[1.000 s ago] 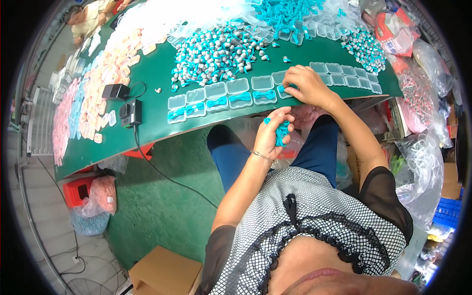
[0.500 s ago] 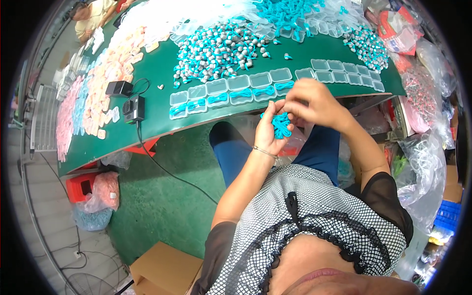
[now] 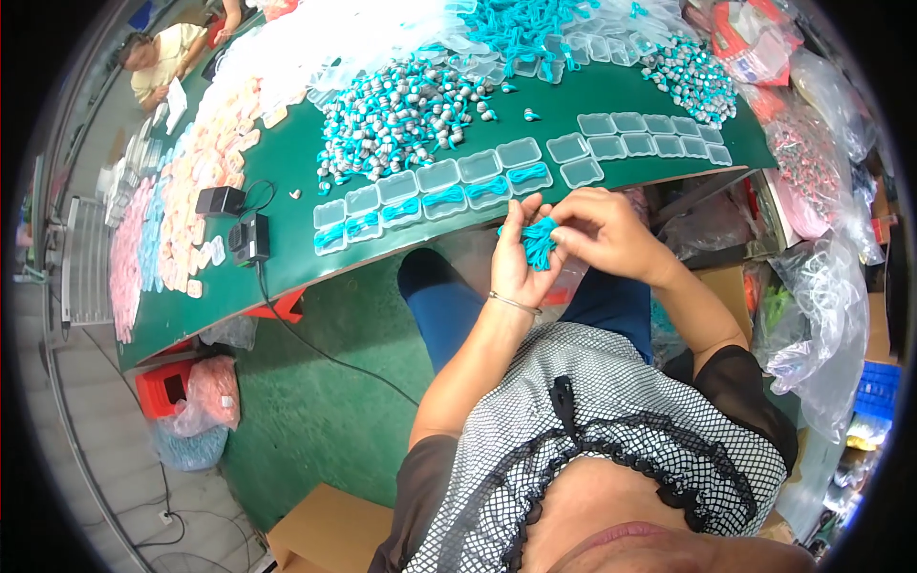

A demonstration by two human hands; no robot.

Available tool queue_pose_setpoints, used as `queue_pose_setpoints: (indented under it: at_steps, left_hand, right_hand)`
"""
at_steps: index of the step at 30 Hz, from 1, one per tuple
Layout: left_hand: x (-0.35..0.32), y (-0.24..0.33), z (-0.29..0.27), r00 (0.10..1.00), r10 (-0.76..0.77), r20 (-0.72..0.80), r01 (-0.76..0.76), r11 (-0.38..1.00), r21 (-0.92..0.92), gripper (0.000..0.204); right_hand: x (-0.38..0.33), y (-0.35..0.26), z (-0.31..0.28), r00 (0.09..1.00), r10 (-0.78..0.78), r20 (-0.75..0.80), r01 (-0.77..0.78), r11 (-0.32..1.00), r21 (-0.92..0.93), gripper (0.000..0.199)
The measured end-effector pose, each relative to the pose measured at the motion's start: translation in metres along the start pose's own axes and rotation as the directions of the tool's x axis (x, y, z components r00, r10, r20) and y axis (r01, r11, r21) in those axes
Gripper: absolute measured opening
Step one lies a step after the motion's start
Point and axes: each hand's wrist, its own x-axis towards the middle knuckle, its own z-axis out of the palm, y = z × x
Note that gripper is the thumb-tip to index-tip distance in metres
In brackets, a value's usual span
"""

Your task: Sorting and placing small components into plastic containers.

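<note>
In front of my body, my left hand [image 3: 517, 265] is turned palm up and closed around a bundle of thin turquoise cords [image 3: 540, 246]. My right hand [image 3: 611, 232] comes from the right, its thumb and fingers pinching at the edge of that same bundle. Just beyond my hands, along the table's near edge, runs a row of open clear plastic boxes [image 3: 442, 197]. Several have a turquoise cord bundle [image 3: 487, 188] in the nearer half. An open box [image 3: 582, 172] by my right fingers holds no cord, and more such boxes [image 3: 638, 144] continue to the right.
Behind the boxes lies a heap of small grey-and-turquoise pieces [image 3: 401, 115], with a turquoise cord pile [image 3: 521, 33] further back. A black device [image 3: 250, 237] with a cable sits left on the green table [image 3: 287, 224]. A cardboard box [image 3: 334, 530] stands on the floor. Another person [image 3: 167, 57] is far left.
My right hand has come down slightly, and its fingers now press against the cord bundle in my left hand. The whole view has shifted a little; the boxes are as before.
</note>
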Motion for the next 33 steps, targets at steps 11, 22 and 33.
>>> queue_pose_setpoints:
  at_steps: [11, 22, 33]
  left_hand:
    - [0.005, -0.008, -0.007, 0.992, -0.109, -0.062, 0.118, 0.976, 0.183, 0.023]
    - [0.006, -0.007, -0.016, 0.992, -0.113, -0.064, 0.124, 0.971, 0.204, 0.024]
    - [0.0, 0.002, 0.004, 0.993, -0.116, -0.028, 0.12, 0.96, 0.254, 0.041]
  right_hand:
    - [0.021, 0.071, -0.048, 0.998, -0.03, 0.061, 0.058, 0.844, -0.533, 0.02]
    - [0.028, 0.081, -0.047, 0.993, -0.033, 0.117, 0.092, 0.835, -0.542, 0.019]
    - [0.032, 0.068, -0.031, 0.995, -0.104, 0.005, 0.092, 0.856, -0.508, 0.019]
